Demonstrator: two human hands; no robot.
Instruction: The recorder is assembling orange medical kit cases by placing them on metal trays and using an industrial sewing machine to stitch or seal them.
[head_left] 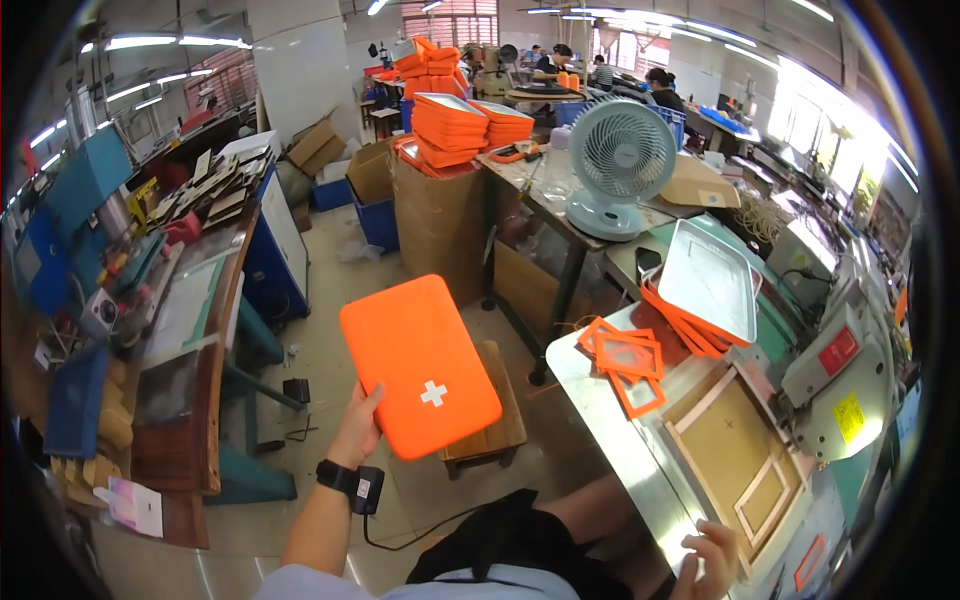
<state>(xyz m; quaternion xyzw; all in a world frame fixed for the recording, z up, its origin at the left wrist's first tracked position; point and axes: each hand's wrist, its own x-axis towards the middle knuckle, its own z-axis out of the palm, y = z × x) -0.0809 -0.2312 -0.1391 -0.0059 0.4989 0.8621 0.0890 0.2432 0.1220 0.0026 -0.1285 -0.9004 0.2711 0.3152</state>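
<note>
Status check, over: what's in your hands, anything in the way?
Left hand gripping orange case, white cross showing. Right hand by worktable, nothing visible in it. Wooden stool partly hidden behind case.

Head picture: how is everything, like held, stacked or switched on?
orange case, held up
left hand, gripping the case's edge
right hand, fingers loosely bent
fan, upright; can't tell if spinning
orange frames, overlapping on the table
other orange cases, stacked
ceiling lights, on
wooden stool, upright, nobody on it
</note>
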